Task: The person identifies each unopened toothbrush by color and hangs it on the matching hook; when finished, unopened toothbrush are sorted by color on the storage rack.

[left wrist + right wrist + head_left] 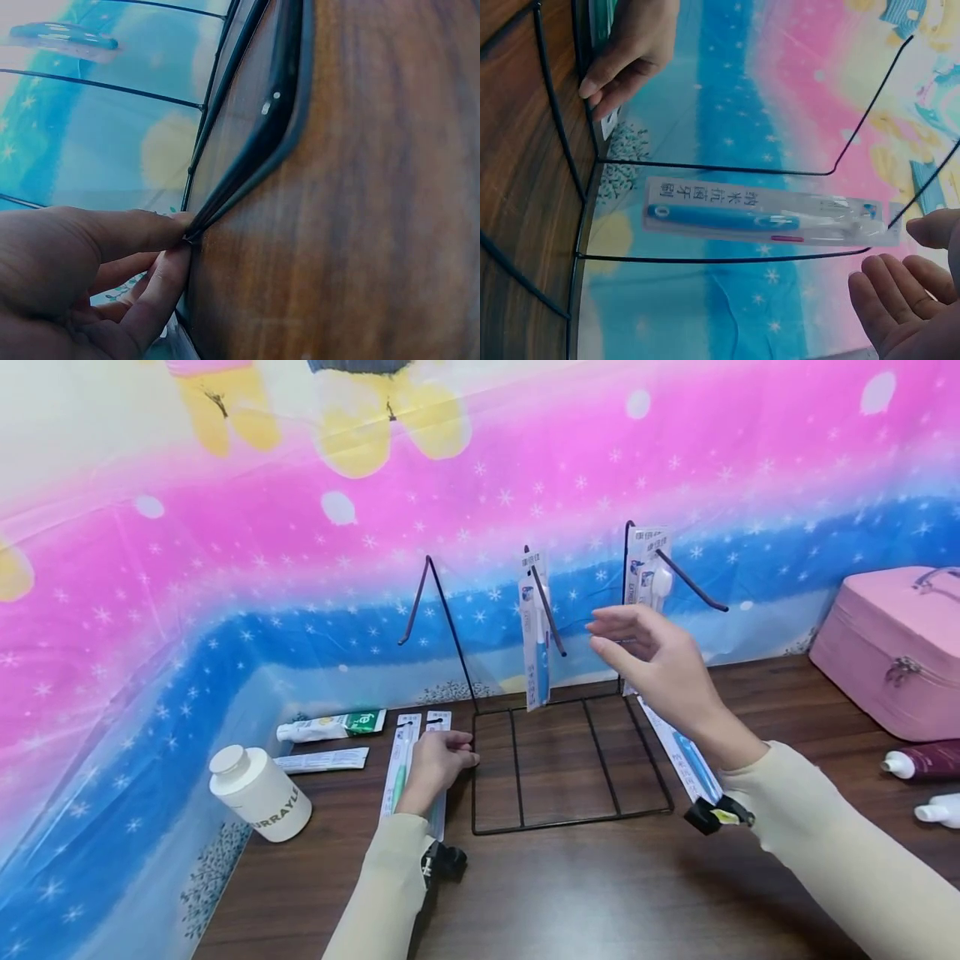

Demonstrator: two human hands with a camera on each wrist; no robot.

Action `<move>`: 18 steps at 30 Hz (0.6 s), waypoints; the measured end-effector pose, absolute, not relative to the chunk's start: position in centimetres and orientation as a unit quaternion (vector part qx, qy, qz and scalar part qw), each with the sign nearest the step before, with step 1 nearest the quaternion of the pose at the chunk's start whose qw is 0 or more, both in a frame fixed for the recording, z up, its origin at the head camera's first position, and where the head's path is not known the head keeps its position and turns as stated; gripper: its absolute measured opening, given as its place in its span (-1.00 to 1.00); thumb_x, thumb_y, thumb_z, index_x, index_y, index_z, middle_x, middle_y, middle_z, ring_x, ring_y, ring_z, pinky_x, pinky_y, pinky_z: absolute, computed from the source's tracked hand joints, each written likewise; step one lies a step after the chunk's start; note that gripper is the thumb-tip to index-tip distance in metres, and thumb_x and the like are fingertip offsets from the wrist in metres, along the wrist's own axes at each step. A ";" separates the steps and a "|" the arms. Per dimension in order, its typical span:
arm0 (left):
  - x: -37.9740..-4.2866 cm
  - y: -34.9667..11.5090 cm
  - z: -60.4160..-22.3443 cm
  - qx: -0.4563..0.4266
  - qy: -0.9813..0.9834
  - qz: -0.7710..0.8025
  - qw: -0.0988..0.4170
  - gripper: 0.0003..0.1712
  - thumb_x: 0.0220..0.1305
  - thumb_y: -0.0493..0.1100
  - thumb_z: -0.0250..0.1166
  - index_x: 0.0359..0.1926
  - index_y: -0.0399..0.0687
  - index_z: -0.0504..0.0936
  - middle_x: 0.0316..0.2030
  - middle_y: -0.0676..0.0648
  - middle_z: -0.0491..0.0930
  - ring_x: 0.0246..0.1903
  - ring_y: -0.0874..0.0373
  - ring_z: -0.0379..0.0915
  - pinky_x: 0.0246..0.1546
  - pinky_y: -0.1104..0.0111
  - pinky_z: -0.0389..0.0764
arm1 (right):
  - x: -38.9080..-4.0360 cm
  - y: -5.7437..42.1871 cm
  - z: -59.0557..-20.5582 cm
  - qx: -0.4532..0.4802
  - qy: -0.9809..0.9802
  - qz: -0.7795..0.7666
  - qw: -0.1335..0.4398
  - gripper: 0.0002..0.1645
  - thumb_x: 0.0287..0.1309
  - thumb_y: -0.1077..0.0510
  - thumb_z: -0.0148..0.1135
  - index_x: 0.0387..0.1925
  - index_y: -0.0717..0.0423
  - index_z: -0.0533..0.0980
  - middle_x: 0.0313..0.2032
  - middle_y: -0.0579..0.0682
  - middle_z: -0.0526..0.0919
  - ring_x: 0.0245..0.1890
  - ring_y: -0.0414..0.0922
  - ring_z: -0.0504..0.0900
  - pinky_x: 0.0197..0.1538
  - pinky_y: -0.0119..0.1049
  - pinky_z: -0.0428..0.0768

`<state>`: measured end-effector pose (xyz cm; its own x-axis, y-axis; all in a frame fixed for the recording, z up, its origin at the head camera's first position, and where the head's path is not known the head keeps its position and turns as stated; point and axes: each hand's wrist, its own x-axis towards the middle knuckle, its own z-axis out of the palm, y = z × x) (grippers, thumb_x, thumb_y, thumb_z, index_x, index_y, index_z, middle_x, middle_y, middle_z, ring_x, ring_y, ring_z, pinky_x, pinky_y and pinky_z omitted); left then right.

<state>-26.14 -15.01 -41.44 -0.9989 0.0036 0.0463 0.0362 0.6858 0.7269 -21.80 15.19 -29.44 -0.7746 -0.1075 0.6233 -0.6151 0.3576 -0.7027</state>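
Note:
A black wire rack [617, 814] stands on the wooden table, with three upright prongs. My left hand [438, 764] pinches the left wire of its base between thumb and fingertips, as the left wrist view shows closely. A packaged blue toothbrush [534, 635] hangs on the middle prong. More packaged toothbrushes [647, 560] hang on the right one, overlapping; the left prong is bare. My right hand [660, 672] is raised between the middle and right prongs, fingers extended, holding nothing. Under my left hand lie packaged toothbrushes, one green [401, 760], partly hidden.
Right of the rack lies another packaged blue toothbrush [686, 760], partly behind my right wrist. At left are a toothpaste tube [330, 727], a slim white packet [322, 761] and a white bottle [262, 793]. A pink case [885, 652] and a dark red tube [926, 762] are at right.

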 end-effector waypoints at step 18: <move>-26.0 -15.0 -41.4 -0.010 -0.915 -0.402 0.017 -0.66 0.11 -0.30 0.43 -0.04 -0.17 0.70 -0.25 -0.07 0.68 -0.27 0.14 0.56 -0.27 0.30 0.55 | -19.6 21.1 -31.2 0.203 -0.814 0.489 0.238 -0.67 0.22 0.18 0.31 0.04 0.02 0.58 -0.02 -0.08 0.64 -0.15 -0.22 0.67 -0.14 -0.48 0.56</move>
